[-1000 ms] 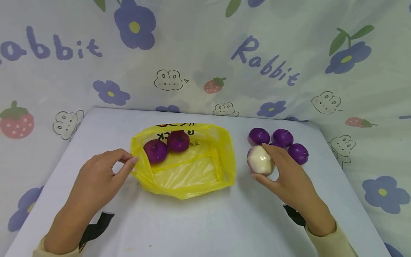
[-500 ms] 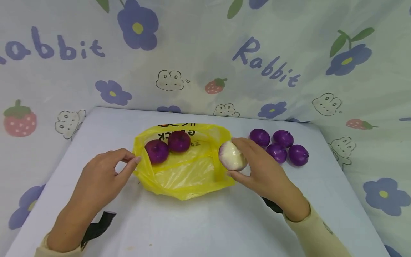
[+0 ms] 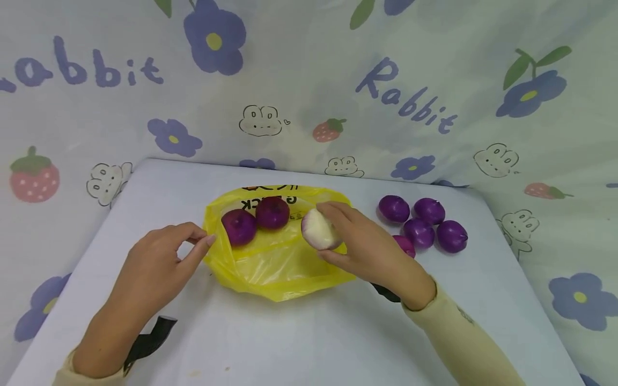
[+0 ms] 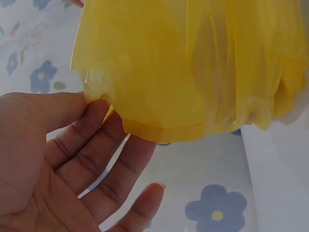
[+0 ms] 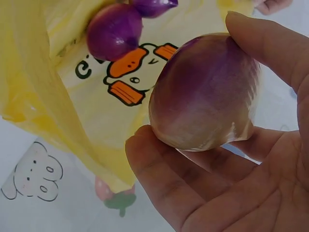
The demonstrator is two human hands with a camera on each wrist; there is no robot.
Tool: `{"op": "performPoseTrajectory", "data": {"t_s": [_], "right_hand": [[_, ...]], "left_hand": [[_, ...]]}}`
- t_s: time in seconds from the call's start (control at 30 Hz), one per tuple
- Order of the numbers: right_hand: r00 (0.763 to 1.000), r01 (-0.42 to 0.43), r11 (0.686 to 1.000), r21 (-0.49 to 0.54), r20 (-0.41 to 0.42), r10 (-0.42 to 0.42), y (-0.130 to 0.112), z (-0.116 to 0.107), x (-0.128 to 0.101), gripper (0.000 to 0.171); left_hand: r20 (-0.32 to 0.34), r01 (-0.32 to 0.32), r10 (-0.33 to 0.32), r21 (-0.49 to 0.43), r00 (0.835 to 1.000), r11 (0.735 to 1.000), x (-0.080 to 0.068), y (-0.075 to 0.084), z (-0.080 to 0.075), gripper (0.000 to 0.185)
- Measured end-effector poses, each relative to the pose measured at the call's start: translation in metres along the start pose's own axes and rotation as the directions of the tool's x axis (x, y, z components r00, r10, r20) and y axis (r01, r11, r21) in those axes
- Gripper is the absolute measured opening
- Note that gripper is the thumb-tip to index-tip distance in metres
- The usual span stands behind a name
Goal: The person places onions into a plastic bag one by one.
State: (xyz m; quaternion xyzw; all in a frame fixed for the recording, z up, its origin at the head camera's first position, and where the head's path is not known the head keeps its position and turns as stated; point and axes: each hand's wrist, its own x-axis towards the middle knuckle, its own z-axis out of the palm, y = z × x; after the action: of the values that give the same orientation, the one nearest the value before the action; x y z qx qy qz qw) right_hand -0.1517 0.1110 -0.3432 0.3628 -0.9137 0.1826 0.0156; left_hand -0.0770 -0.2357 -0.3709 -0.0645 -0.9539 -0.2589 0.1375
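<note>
A yellow plastic bag lies with its mouth spread wide in the head view. Two purple onions rest inside it, toward the left. My left hand pinches the bag's left edge between thumb and index finger; in the left wrist view the other fingers fan out below the yellow film. Over the right part of the bag's mouth, my right hand holds a purple-and-white onion, its pale end showing in the head view. From the right wrist, thumb and fingertips curve round the onion's sides.
Several purple onions sit in a cluster on the white table, right of the bag; my right forearm partly covers the nearest. Behind the table hangs a cloth printed with flowers, rabbits and strawberries.
My right hand has carried the onion leftward from beside the cluster to over the bag's mouth. The left hand keeps its pinch on the bag's edge.
</note>
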Motion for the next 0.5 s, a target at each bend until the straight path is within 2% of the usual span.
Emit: {"op": "performPoseTrajectory", "data": {"t_s": [0.3,0.5], "right_hand": [[0.991,-0.036,0.999,-0.006,0.126,0.036,-0.002,0.001,0.018,0.080],[0.985,-0.056,0.998,-0.036,0.163,0.061,-0.009,-0.004,0.027,0.080]], "left_hand": [[0.005,-0.004,0.004,0.002,1.000,1.000,0.001,0.001,0.002,0.010],[-0.005,-0.012,0.012,0.002,1.000,1.000,0.001,0.000,0.003,0.009]]}}
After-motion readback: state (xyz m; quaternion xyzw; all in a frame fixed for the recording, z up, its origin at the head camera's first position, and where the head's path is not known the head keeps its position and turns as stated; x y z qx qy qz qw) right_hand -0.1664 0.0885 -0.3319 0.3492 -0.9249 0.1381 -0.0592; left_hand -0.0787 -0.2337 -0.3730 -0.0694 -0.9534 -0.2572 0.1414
